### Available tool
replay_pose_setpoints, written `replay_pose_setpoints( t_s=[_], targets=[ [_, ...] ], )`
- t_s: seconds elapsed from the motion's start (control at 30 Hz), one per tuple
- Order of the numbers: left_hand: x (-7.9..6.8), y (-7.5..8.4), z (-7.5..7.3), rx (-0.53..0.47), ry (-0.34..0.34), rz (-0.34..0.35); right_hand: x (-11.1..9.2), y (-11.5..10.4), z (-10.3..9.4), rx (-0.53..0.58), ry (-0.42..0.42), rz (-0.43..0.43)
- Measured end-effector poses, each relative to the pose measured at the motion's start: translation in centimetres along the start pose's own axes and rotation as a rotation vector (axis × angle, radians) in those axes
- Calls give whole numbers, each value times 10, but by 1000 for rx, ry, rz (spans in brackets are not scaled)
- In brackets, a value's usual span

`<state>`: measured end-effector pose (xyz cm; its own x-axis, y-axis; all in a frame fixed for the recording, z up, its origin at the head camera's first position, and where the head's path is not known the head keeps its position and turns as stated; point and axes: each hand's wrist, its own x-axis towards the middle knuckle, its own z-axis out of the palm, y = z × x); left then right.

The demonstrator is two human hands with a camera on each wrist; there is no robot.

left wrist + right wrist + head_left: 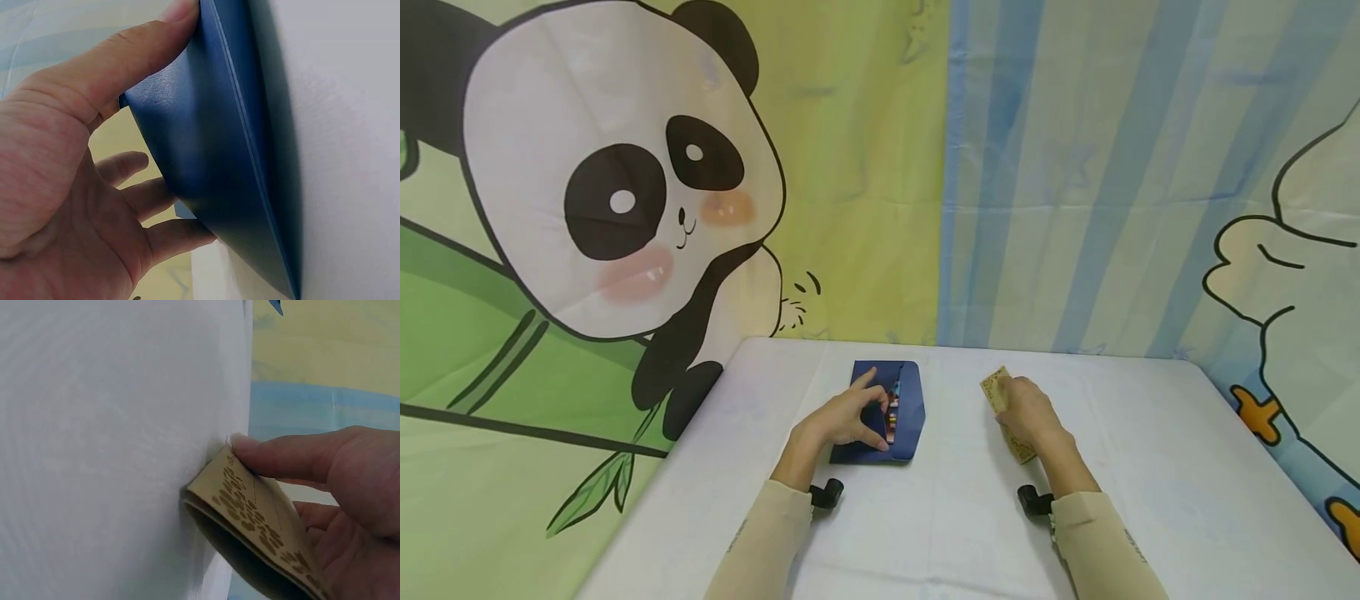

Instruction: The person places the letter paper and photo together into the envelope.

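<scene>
Near the table's [955, 525] far edge, I see the left hand [844, 415] apparently pinching a blue pouch [913, 408]; the right hand [1030, 410] pinches a tan packet [991, 387].

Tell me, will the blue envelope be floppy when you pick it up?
Probably a bit bendy: the envelope bows in the left hand. Perhaps light, since it looks thin. The colorful thing inside might slide out if tipped, because the flap is open.

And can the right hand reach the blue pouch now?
Probably yes: only white tabletop separates the right hand from the blue pouch, but that hand holds a tan card, and the left hand partly covers the pouch.
</scene>
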<state>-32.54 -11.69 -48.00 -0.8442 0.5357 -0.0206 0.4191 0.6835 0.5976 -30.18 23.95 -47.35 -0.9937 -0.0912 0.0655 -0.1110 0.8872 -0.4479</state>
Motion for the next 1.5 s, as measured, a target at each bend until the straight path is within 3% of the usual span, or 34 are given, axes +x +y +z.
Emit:
replay_pose_setpoints(
  t_s=[0.37,0.67,0.93,1.1,1.3,1.5],
  targets=[
    [0,1,-2,-9,-1,-2,3,-2,-2,11,42,-17],
    [0,1,-2,0,-1,3,7,-5,-4,202,37,-8],
    [-1,2,-1,-1,-9,-7,7,-9,-5,284,51,-47],
    [-1,1,0,1,-7,-17,5,-13,-3,396,18,-5],
    [-1,0,0,8,-4,-20,7,-20,2,525,-17,-21],
    [-1,0,-1,12,-9,-16,9,-30,8,626,12,-28]
  ],
)
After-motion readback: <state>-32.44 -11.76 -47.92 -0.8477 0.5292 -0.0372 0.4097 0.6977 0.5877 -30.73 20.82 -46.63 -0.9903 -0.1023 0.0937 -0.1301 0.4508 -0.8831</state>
